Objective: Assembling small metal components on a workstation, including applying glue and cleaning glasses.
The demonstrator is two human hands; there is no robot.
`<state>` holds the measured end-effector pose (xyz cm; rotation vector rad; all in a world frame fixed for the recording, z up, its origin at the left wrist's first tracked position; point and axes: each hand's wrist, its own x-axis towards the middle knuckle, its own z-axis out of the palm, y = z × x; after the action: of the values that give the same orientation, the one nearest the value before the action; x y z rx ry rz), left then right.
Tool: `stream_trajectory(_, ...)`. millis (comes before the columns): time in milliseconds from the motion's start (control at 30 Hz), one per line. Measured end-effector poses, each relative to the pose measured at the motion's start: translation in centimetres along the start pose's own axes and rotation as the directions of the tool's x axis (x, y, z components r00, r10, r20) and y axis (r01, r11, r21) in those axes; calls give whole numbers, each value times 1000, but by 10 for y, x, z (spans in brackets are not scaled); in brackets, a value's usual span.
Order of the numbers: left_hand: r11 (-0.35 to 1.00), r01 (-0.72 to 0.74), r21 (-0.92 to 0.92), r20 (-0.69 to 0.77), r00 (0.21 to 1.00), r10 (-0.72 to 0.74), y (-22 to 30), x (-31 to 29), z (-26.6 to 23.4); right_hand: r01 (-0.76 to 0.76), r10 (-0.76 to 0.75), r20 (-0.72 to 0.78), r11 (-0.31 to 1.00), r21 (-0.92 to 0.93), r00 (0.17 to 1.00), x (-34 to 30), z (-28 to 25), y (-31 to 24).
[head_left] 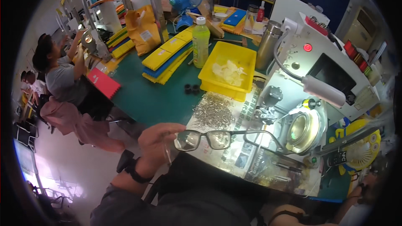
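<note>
A pair of eyeglasses [219,139] with a dark frame and clear lenses is held up over the table's near edge. My left hand [155,142], with a black band on its wrist, is closed on the glasses at their left end. One temple arm stretches right toward the lit round fixture [298,130] of a machine. Behind the glasses, a pile of small metal parts [213,111] is spread on a printed white sheet [240,119]. At the bottom edge, part of what looks like my right hand [289,210] shows by a dark band; its fingers are hidden.
A yellow bin [205,69] with pale crumpled pieces stands behind the pile, beside a green-capped drink bottle [201,44] and a steel flask [269,44]. The machine's lamp [322,90] overhangs the right side. Yellow and blue trays [169,52] lie stacked at left; people sit farther left.
</note>
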<state>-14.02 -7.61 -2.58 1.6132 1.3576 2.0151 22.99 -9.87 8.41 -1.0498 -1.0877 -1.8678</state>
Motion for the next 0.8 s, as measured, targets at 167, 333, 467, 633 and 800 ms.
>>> stream_trajectory(167, 995, 35, 91, -1, 999, -35, 1, -10, -3, -20, -230, -7, -115, 993, 973, 2, -3, -34)
stream_trajectory(333, 1000, 6, 27, 47, 999, -7, 10, -8, 6, -442, -486, 32, -764, 471, 873, 5, 3, -53)
stream_trajectory(467, 998, -43, -37, 118, 992, 47, 34, -2, 5, -703, -721, 137, -587, 401, 680, -17, 48, -23)
stream_trajectory(633, 956, -15, -294, 328, 938, 115, 57, 15, 16, -790, -680, 405, -491, 369, 612, -44, 39, -10)
stream_trajectory(800, 768, -91, -634, 401, 810, 427, 66, 24, 17, -842, -572, 624, -274, 465, 531, -45, 35, -6)
